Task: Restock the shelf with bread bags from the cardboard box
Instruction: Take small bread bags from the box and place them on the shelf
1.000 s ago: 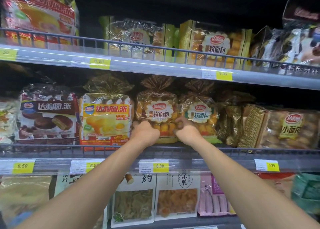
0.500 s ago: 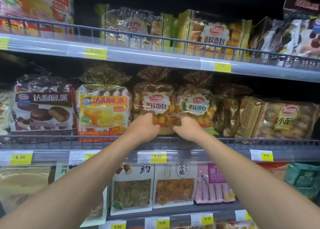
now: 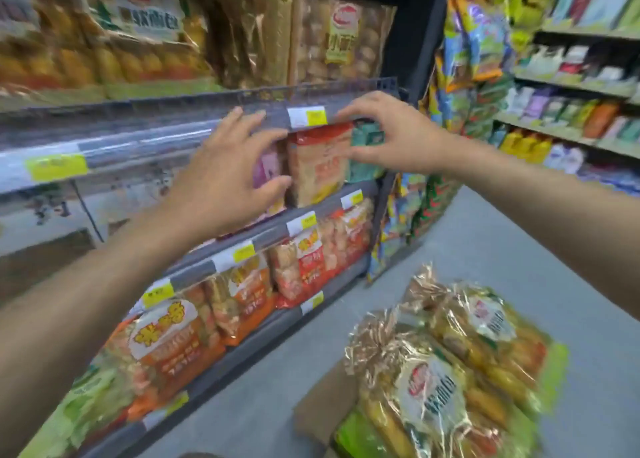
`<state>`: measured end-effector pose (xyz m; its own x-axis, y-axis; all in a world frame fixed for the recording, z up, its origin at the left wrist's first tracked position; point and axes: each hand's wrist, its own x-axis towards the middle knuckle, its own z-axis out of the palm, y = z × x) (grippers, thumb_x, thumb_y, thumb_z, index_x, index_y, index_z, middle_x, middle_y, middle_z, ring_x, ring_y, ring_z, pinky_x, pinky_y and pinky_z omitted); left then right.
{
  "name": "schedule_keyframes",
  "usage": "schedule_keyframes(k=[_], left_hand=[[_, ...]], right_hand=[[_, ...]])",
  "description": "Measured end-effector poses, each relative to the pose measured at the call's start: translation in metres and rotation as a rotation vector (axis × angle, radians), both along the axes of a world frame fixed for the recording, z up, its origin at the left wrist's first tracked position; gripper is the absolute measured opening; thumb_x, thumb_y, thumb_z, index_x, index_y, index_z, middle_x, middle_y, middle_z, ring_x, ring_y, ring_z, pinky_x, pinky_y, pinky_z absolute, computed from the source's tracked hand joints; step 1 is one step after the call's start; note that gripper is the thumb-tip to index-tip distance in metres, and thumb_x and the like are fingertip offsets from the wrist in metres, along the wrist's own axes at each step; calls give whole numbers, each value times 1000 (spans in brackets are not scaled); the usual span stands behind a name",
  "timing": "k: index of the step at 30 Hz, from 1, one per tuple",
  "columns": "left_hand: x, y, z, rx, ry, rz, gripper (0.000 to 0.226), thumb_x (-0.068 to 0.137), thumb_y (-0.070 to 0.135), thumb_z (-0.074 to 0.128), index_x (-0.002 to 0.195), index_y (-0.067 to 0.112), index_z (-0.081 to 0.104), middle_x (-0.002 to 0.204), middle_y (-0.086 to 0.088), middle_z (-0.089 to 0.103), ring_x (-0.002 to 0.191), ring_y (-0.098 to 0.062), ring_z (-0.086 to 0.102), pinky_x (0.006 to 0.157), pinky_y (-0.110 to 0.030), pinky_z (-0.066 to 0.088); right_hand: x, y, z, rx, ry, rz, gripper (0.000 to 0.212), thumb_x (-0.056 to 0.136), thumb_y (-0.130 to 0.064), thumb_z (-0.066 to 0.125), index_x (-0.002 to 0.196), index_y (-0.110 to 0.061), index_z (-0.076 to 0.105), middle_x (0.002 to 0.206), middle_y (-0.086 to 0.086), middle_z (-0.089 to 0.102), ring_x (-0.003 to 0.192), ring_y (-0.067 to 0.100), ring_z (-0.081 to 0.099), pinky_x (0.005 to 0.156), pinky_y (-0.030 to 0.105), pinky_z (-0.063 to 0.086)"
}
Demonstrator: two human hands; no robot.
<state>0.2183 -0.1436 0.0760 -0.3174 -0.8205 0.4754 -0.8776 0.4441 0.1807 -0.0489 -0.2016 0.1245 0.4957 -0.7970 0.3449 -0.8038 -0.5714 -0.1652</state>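
Several clear bread bags (image 3: 446,367) with gold-foil tied tops and white oval labels lie in the cardboard box (image 3: 325,409) on the floor at lower right. The same kind of bread bag (image 3: 138,31) stands on the wire-fronted shelf (image 3: 194,111) at upper left. My left hand (image 3: 228,177) and my right hand (image 3: 391,131) hang in the air in front of the shelf edge. Both have spread, relaxed fingers and hold nothing. The frame is blurred by motion.
Orange and red snack packs (image 3: 301,260) fill the lower shelves under my hands. Hanging snack bags (image 3: 474,41) cover the shelf end. A grey aisle floor (image 3: 502,235) runs to the right, past another stocked shelf (image 3: 571,86) beyond it.
Both hands have let go of the bread bags on the shelf and pulled back, fingers now spread. My view has swung right and down, so the box of bread bags has come into sight.
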Motion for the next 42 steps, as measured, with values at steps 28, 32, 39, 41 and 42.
schedule_keyframes(k=[28, 32, 39, 41, 42], left_hand=[[-142, 65, -222, 980, -269, -116, 74, 73, 89, 47, 78, 16, 61, 63, 6, 61, 61, -14, 62, 58, -30, 44], [-139, 63, -228, 1131, -267, -66, 90, 65, 94, 49, 97, 11, 63, 73, -1, 71, 71, -17, 72, 68, -37, 63], [-137, 58, -240, 1501, 390, 55, 90, 68, 81, 67, 131, 18, 54, 132, -4, 59, 102, -20, 69, 69, -38, 65], [-138, 51, -243, 1510, 567, 155, 102, 58, 86, 70, 135, 23, 51, 132, 0, 59, 103, -19, 69, 71, -36, 64], [-139, 47, -243, 1514, 620, 184, 100, 56, 86, 71, 134, 25, 53, 133, 1, 58, 106, -18, 68, 73, -36, 64]], right_hand=[[-289, 117, -236, 821, -222, -829, 151, 18, -98, 63, 151, -30, 35, 148, 6, 46, 134, 29, 47, 111, 43, 39], [-284, 111, -242, 880, -230, -828, 134, 40, -89, 71, 153, -29, 31, 149, 7, 46, 129, 30, 52, 109, 43, 42], [-287, 101, -246, 892, -315, -834, 126, 44, -85, 66, 152, -31, 31, 144, 2, 53, 109, 25, 61, 101, 40, 46], [-290, 99, -248, 898, -316, -837, 114, 60, -84, 66, 153, -29, 30, 145, 4, 54, 106, 26, 61, 101, 41, 45], [-291, 98, -250, 899, -311, -841, 103, 72, -77, 66, 154, -27, 30, 145, 5, 54, 105, 26, 61, 101, 41, 45]])
